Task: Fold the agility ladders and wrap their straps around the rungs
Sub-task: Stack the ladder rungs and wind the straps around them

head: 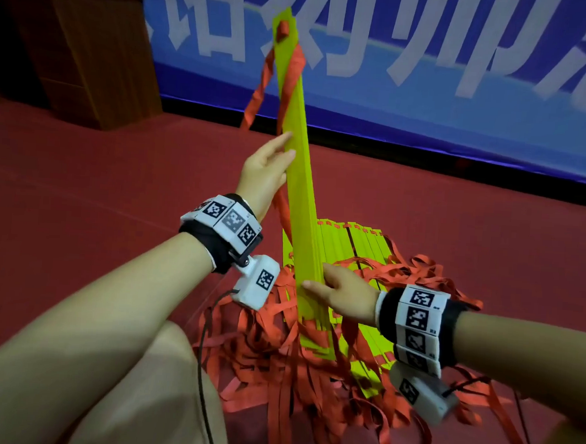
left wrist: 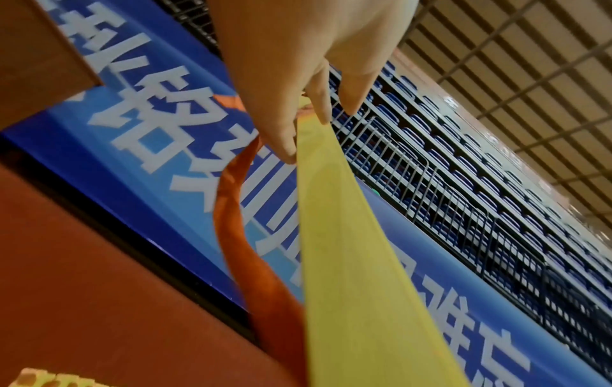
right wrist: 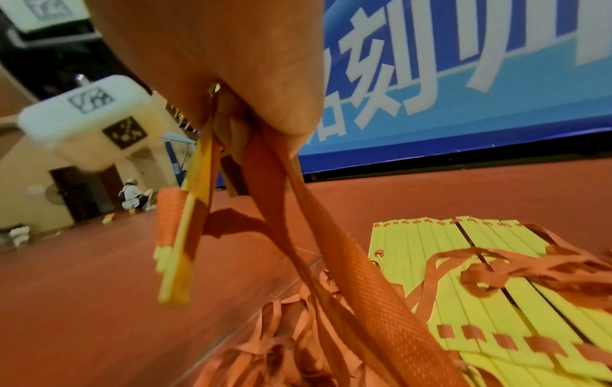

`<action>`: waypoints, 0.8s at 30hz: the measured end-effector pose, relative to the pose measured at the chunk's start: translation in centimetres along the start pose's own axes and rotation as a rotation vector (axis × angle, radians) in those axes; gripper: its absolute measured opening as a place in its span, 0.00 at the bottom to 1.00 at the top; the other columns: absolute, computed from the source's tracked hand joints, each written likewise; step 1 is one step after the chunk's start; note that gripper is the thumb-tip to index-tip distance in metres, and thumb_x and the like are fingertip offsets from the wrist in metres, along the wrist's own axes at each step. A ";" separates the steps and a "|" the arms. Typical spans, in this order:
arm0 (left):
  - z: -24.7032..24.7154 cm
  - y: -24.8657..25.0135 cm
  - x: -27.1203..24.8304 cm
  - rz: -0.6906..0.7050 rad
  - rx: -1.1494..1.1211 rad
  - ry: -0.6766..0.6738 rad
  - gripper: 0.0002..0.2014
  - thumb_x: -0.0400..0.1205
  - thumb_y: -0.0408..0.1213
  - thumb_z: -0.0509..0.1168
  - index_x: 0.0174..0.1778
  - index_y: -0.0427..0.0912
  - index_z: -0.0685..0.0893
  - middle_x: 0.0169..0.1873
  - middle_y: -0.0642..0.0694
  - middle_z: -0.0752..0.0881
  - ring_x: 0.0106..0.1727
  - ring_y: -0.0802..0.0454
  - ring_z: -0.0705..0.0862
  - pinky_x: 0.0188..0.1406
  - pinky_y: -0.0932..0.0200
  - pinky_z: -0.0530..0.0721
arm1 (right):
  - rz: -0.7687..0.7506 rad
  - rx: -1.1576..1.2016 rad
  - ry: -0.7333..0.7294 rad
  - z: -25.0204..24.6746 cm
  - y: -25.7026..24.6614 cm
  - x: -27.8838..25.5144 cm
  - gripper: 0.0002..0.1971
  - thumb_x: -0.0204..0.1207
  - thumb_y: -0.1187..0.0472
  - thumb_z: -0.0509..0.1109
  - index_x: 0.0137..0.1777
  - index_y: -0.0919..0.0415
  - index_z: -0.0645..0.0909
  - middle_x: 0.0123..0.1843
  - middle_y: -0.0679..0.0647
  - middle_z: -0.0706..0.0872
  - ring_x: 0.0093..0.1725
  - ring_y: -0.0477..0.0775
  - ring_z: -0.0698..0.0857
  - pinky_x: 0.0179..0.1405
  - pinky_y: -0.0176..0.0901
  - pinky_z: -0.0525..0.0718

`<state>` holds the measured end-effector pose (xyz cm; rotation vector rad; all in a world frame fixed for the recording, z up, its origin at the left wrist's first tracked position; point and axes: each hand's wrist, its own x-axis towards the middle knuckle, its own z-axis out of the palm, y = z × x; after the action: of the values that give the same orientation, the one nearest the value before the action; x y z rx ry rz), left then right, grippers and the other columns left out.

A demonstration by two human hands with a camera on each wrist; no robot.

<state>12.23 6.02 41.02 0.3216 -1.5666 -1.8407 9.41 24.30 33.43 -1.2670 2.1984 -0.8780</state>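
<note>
A bundle of yellow rungs [head: 298, 194] stands steeply tilted over the red floor, its top far up against the banner. My left hand [head: 267, 165] lies against its middle with straight fingers [left wrist: 288, 141] beside the yellow edge [left wrist: 348, 261]. My right hand [head: 342, 288] grips the bundle low down; in the right wrist view its curled fingers [right wrist: 291, 112] hold the rungs [right wrist: 185, 235] together with a strap. A red strap [head: 258, 89] hangs in a loop from the bundle's top, past my left hand [left wrist: 238, 209]. Another strap length [right wrist: 357, 275] drops from my right hand.
More yellow rungs [head: 352, 246] lie flat on the floor in a tangle of red straps [head: 276, 358]. A wooden cabinet [head: 72, 47] stands at the back left, a blue banner wall [head: 466, 61] behind. My knee [head: 137, 384] is at the lower left. A crouching person [right wrist: 134, 196] is far off.
</note>
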 end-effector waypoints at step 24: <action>4.3 -5.0 -8.4 -0.154 0.146 -0.309 0.41 0.75 0.35 0.75 0.82 0.53 0.62 0.66 0.48 0.83 0.67 0.52 0.82 0.64 0.54 0.82 | -0.175 0.541 0.406 -6.8 -0.7 1.6 0.08 0.85 0.61 0.60 0.57 0.52 0.81 0.50 0.50 0.87 0.45 0.46 0.86 0.50 0.42 0.83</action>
<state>14.12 14.87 35.30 0.2374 -1.9404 -1.9694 4.62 24.69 38.61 -1.0838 1.9285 -1.7865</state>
